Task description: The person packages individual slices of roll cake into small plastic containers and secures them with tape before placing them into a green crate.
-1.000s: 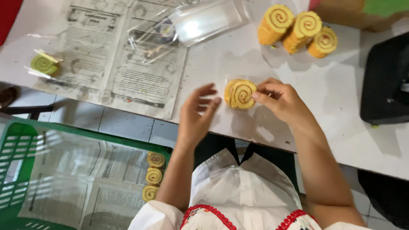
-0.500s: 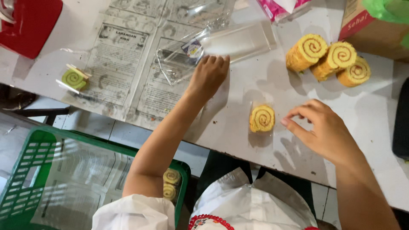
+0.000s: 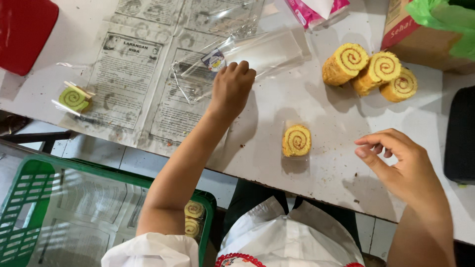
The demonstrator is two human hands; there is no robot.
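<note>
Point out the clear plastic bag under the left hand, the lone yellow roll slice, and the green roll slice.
clear plastic bag [image 3: 269, 49], head view, flat middle.
yellow roll slice [image 3: 296, 141], head view, spiral face.
green roll slice [image 3: 74, 98], head view, spiral face.

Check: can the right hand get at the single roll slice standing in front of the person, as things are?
Probably yes. The right hand hovers empty and open beside the roll slice, with only bare table between them. The left hand is away on the clear bags.

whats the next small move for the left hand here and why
Probably pinch the top clear plastic bag and draw it toward the single roll slice. The left hand rests on the bag pile, the slice lies bare on the table, and the right hand hovers empty.
</note>
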